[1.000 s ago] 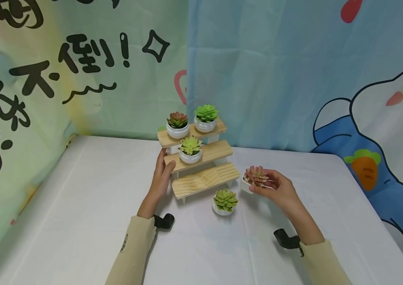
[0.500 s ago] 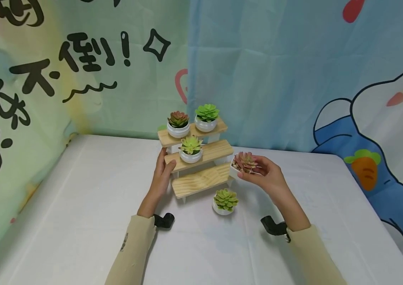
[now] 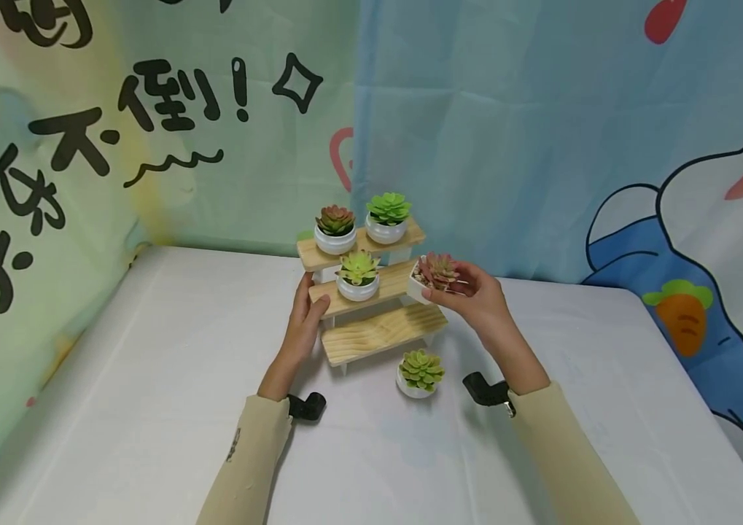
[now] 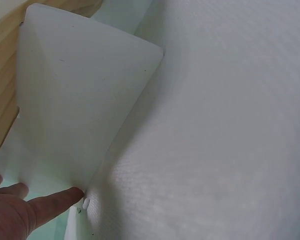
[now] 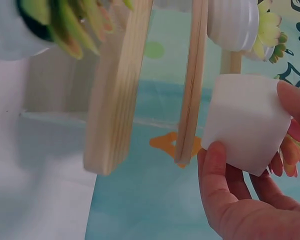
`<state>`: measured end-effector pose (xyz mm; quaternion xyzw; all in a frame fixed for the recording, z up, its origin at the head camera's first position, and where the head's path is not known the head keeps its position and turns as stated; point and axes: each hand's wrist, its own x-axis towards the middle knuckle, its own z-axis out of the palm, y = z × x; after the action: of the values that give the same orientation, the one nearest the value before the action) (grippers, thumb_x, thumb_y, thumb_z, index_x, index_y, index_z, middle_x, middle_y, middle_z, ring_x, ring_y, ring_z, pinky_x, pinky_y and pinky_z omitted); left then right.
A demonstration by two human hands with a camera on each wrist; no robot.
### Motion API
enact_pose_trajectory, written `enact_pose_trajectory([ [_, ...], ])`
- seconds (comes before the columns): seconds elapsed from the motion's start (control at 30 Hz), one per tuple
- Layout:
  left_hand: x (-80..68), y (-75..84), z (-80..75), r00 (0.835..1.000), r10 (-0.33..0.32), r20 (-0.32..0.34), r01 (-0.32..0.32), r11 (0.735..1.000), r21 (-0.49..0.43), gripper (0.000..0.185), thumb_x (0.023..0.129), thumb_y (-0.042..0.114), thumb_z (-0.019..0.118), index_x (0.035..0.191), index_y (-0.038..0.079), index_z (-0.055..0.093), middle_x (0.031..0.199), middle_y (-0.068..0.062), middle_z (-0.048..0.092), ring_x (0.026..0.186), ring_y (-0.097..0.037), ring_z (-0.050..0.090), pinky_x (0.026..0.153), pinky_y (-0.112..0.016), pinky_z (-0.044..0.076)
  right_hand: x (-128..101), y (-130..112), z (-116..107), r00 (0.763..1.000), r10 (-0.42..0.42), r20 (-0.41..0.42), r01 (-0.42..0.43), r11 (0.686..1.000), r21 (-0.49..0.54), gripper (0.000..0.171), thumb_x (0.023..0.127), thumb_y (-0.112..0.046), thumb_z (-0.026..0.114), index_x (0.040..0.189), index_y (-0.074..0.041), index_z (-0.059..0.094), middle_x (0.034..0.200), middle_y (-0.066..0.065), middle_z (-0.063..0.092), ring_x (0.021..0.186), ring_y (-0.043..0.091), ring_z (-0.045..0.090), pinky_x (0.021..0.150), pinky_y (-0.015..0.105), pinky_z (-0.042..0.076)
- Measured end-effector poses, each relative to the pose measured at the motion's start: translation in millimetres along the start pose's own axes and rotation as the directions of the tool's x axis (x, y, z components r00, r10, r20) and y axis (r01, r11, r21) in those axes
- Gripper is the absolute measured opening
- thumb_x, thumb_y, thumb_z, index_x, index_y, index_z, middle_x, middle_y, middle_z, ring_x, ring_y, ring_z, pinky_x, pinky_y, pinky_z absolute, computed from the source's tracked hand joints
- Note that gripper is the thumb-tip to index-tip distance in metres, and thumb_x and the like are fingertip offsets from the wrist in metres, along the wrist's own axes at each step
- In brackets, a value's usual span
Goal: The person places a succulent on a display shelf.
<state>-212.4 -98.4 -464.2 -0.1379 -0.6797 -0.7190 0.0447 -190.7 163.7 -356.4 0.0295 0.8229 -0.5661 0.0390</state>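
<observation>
A three-step wooden plant stand (image 3: 384,332) with white side panels stands on the white table. My left hand (image 3: 300,328) holds its left side, thumb on the end of the middle step; the left wrist view shows a finger against the white side panel (image 4: 85,95). With my right hand (image 3: 481,297) I pinch a squarish white pot (image 5: 245,120) holding a pinkish-red succulent (image 3: 438,271), at the right end of the middle step. Its base is close over that step. A yellow-green succulent (image 3: 358,268) in a round pot sits on the same step's left.
The top step bears a red-green succulent (image 3: 335,220) and a bright green one (image 3: 388,209), both in round white pots. Another green succulent (image 3: 421,370) stands on the table (image 3: 371,452) before the stand. Printed cloths (image 3: 476,146) hang behind.
My right hand has carried the pink succulent leftward and up from beside the stand to the middle step's right end. My left hand keeps its hold on the stand.
</observation>
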Motion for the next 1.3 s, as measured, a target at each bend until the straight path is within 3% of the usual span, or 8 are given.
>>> enact_pose_trajectory([
  [0.3, 0.0, -1.4, -1.1, 1.000, 0.006, -0.002, -0.006, 1.000, -0.006, 0.066, 0.101, 0.016, 0.040, 0.156, 0.000, 0.006, 0.148, -0.029, 0.023, 0.140, -0.037, 0.024, 0.114, -0.050, 0.019, 19.3, -6.0, 12.9, 1.000, 0.000, 0.023, -0.002, 0.995, 0.095, 0.075, 0.089, -0.016, 0.071, 0.151, -0.002, 0.031, 0.143, 0.020, 0.043, 0.128, 0.032, 0.046, 0.106, 0.042, 0.038],
  [0.6, 0.0, 1.5, 0.7, 1.000, -0.011, 0.008, 0.011, 1.000, -0.015, 0.064, 0.102, 0.013, 0.039, 0.156, 0.001, 0.007, 0.144, -0.028, 0.027, 0.137, -0.036, 0.029, 0.113, -0.049, 0.022, 27.7, -8.8, 20.4, 0.999, 0.027, 0.028, -0.028, 0.999, 0.034, 0.078, 0.089, -0.020, 0.072, 0.152, -0.005, 0.029, 0.144, 0.019, 0.043, 0.129, 0.032, 0.045, 0.104, 0.044, 0.040],
  [0.77, 2.5, 1.2, -1.1, 0.999, -0.039, 0.015, 0.039, 0.999, -0.026, 0.065, 0.101, 0.009, 0.039, 0.155, -0.003, 0.004, 0.148, -0.032, 0.022, 0.139, -0.040, 0.025, 0.114, -0.052, 0.019, 30.4, -11.9, 22.8, 0.999, 0.022, 0.032, -0.023, 1.000, 0.016, 0.078, 0.089, -0.021, 0.071, 0.152, -0.004, 0.029, 0.145, 0.019, 0.042, 0.130, 0.033, 0.043, 0.104, 0.044, 0.040],
  [1.03, 1.1, 0.2, -1.3, 1.000, -0.011, 0.002, 0.011, 1.000, 0.006, 0.063, 0.102, 0.015, 0.039, 0.156, 0.003, 0.008, 0.144, -0.027, 0.028, 0.136, -0.033, 0.031, 0.112, -0.047, 0.023, 30.0, -11.2, 24.6, 0.999, -0.005, 0.041, 0.005, 1.000, -0.006, 0.079, 0.089, -0.020, 0.071, 0.152, -0.003, 0.027, 0.143, 0.020, 0.043, 0.128, 0.033, 0.044, 0.100, 0.043, 0.042],
  [1.3, 0.4, 0.3, -0.8, 1.000, -0.012, 0.001, 0.012, 1.000, 0.001, 0.064, 0.102, 0.013, 0.039, 0.156, 0.001, 0.006, 0.143, -0.028, 0.028, 0.135, -0.037, 0.030, 0.112, -0.050, 0.022, 19.6, -8.1, 18.1, 0.998, -0.021, 0.061, 0.020, 1.000, 0.012, 0.078, 0.089, -0.019, 0.072, 0.153, -0.008, 0.028, 0.146, 0.017, 0.039, 0.131, 0.032, 0.042, 0.101, 0.046, 0.041],
])
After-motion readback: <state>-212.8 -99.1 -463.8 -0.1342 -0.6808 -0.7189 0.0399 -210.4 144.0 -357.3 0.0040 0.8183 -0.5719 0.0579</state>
